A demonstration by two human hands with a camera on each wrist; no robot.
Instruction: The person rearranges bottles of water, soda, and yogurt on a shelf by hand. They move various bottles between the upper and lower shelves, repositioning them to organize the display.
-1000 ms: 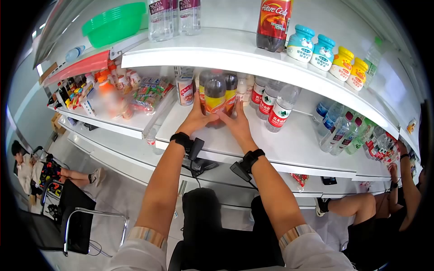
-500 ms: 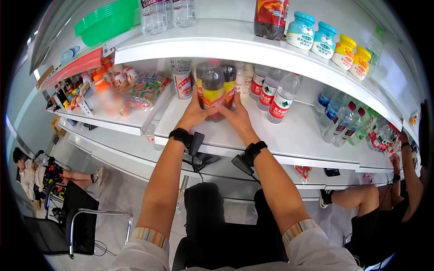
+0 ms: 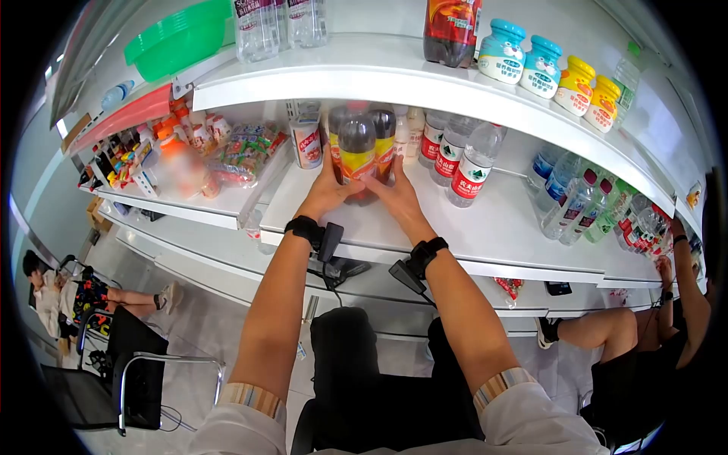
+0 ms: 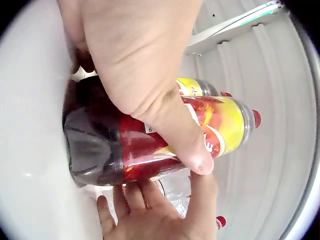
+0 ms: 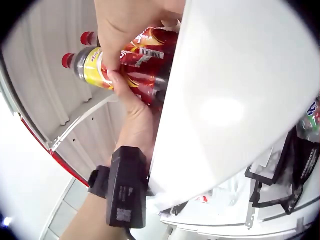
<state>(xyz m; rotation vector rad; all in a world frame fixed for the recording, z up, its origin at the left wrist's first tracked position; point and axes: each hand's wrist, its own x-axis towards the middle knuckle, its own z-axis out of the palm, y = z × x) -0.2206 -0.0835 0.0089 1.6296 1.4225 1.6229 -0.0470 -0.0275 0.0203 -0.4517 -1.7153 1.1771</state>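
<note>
Several cola bottles with red-and-yellow labels and dark bottoms stand close together on the middle shelf. The front cola bottle (image 3: pixel 357 144) is upright between both hands. My left hand (image 3: pixel 327 191) holds its left side, the thumb lying across the label; in the left wrist view the front label (image 4: pixel 150 150) shows beneath that thumb. From the other side my right hand (image 3: pixel 396 199) holds the bottle group, its thumb meeting the left one in front. Another cola bottle (image 3: pixel 384 136) stands behind at the right. The fingers' far ends are partly hidden behind the bottles.
A white-and-red can (image 3: pixel 307 144) stands left of the hands. Water bottles with red labels (image 3: pixel 469 176) stand at the right. The upper shelf's edge (image 3: pixel 425 85) runs low above the bottles. Another person's arm (image 3: pixel 690 280) reaches in at far right.
The head view has shifted slightly, so the shelves sit a little higher in it. Both hands stay around the cola bottles, which show no clear movement on the shelf.
</note>
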